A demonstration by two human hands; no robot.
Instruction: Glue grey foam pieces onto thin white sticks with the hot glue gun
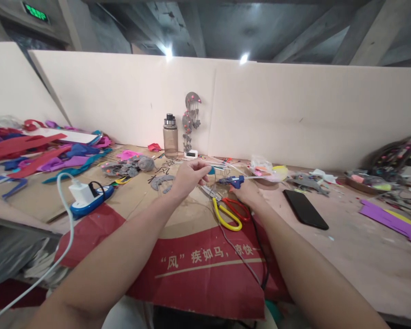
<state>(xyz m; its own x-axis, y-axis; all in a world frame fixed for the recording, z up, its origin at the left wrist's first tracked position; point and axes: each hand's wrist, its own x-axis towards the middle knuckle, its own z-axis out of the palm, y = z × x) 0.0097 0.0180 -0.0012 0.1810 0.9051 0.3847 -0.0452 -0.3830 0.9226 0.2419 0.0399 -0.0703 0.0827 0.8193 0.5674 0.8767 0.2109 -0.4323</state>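
Over the middle of the cardboard, my left hand (192, 176) is closed in a pinch, thumb against fingers. What it pinches is too small to make out. My right hand (247, 191) is closed around a blue glue gun (231, 182), whose nozzle points left toward my left hand. A pale glue stick (256, 177) juts from its back. Just below both hands lie scissors (227, 218) with one yellow and one red handle. A thin grey yarn (230, 242) trails down over the cardboard. Left of my left hand rests a grey crescent-shaped piece (161, 183).
A blue power strip (91, 202) with a white plug and cable sits left. Behind stand a tinted water bottle (170, 139) and a small clock (191, 154), beneath a grey moon hanging (192, 98). A black phone (305, 209) lies right. Coloured felt strips (23, 153) cover the far left.
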